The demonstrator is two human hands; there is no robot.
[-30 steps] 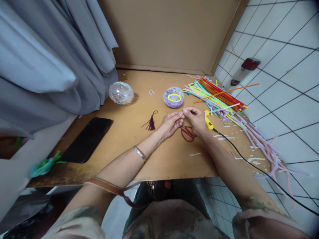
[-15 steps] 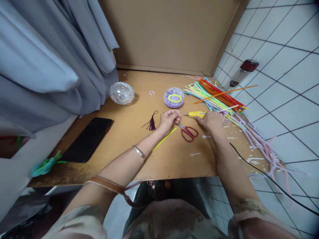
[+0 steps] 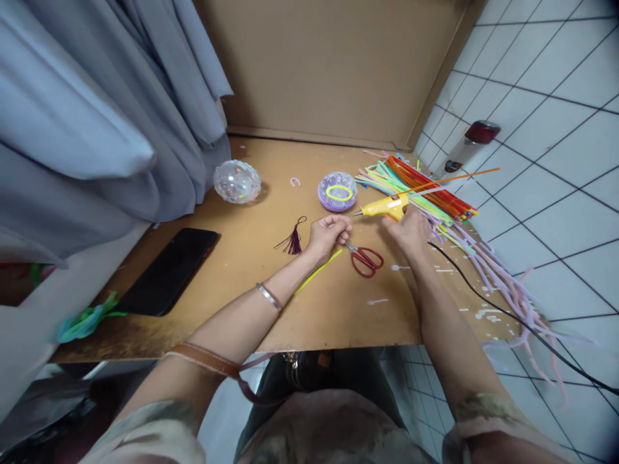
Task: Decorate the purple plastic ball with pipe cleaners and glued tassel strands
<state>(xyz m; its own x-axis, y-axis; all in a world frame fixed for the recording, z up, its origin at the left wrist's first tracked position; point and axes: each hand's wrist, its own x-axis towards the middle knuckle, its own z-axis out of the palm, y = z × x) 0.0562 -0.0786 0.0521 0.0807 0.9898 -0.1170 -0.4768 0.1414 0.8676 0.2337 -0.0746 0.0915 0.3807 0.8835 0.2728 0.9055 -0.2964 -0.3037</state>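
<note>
My right hand (image 3: 411, 231) is closed around a yellow glue gun (image 3: 384, 207), its metal nozzle pointing left. Close to that nozzle, the fingers of my left hand (image 3: 331, 235) are pinched together; whatever they grip is too small to make out. Red-handled scissors (image 3: 366, 261) lie by my left fingertips, their blades partly hidden. A yellow pipe cleaner (image 3: 319, 272) rests beside my left wrist. Just beyond both hands sits a round purple-and-clear piece (image 3: 337, 183) with a yellow ring (image 3: 339, 193) on it. To the left lies a dark purple tassel (image 3: 293, 240).
A heap of coloured pipe cleaners (image 3: 425, 187) covers the table's right side. A clear ball (image 3: 237, 182) and a small pale curved piece (image 3: 295, 182) lie further back. The black phone (image 3: 169, 272) is at left. A black cord (image 3: 488, 303) trails off right.
The glue gun has been lifted and tilted, its nozzle moving left towards my left fingertips. My left hand has stayed nearly still.
</note>
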